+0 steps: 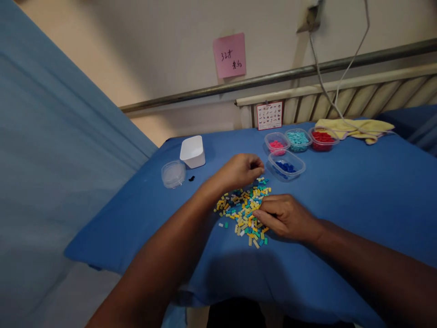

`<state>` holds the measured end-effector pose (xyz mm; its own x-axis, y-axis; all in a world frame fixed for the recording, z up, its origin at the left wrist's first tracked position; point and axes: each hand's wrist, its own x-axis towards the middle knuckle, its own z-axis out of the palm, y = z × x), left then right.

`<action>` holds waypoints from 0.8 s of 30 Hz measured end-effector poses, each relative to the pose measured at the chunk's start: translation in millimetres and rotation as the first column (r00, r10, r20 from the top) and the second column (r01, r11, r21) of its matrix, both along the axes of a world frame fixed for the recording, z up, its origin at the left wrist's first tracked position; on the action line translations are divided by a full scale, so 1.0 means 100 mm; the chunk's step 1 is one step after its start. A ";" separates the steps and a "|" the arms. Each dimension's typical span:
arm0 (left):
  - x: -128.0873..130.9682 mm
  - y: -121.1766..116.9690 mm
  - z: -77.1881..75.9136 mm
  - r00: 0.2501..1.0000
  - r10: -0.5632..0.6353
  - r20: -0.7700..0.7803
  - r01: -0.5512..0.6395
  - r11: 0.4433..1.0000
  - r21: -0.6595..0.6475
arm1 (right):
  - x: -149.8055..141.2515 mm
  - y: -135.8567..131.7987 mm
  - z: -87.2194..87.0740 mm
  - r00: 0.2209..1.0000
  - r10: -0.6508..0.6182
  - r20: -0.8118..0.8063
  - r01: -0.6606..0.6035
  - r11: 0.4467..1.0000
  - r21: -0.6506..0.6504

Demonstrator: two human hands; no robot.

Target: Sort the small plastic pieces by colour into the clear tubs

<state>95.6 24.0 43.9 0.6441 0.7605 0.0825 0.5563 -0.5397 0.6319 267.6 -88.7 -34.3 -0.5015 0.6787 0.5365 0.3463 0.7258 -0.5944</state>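
Observation:
A loose pile of small bricks (244, 212) in yellow, teal, green and white lies on the blue cloth. My left hand (241, 172) is above the far side of the pile, close to a clear tub (302, 170) with dark blue bricks (285, 166) in it. Its fingers are curled together, and whatever they hold is hidden. At the pile's right edge is my right hand (288, 217), thumb and fingers closed down among the bricks. What they grip, if anything, cannot be made out.
Behind stand clear tubs of pink bricks (277, 146), light blue bricks (297, 138) and red bricks (322, 138), beside a yellow cloth (357, 127). At left are a white container (193, 152), clear lids (173, 174) and a small black item (191, 178). A picture card (269, 115) leans at the back.

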 end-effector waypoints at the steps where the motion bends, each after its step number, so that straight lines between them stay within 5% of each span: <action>1: 0.15 0.07 0.00 0.998 -0.028 0.056 0.027 1.000 0.008 | 0.01 0.00 0.01 1.000 -0.001 -0.008 0.001 1.000 -0.007; 6: 0.41 0.28 0.06 0.986 -0.011 0.164 -0.002 0.997 0.078 | 0.05 0.03 0.00 0.997 -0.025 -0.073 0.020 0.998 -0.064; 10: -0.02 0.14 0.13 0.981 0.103 -0.165 -0.090 0.992 0.083 | 0.05 0.06 -0.02 0.992 -0.057 -0.108 0.044 0.991 -0.123; 16: -0.46 -0.24 0.04 0.752 0.293 -0.590 -0.258 0.955 0.145 | 0.04 0.11 -0.06 0.988 -0.077 -0.133 0.054 0.983 -0.173; 20: -0.43 -0.33 -0.05 0.647 0.312 -0.695 -0.285 0.945 0.159 | 0.03 0.11 -0.07 0.988 -0.079 -0.130 0.056 0.983 -0.175; 24: -0.45 -0.38 -0.08 0.661 0.308 -0.685 -0.292 0.946 0.143 | 0.03 0.10 -0.06 0.991 -0.070 -0.110 0.050 0.984 -0.171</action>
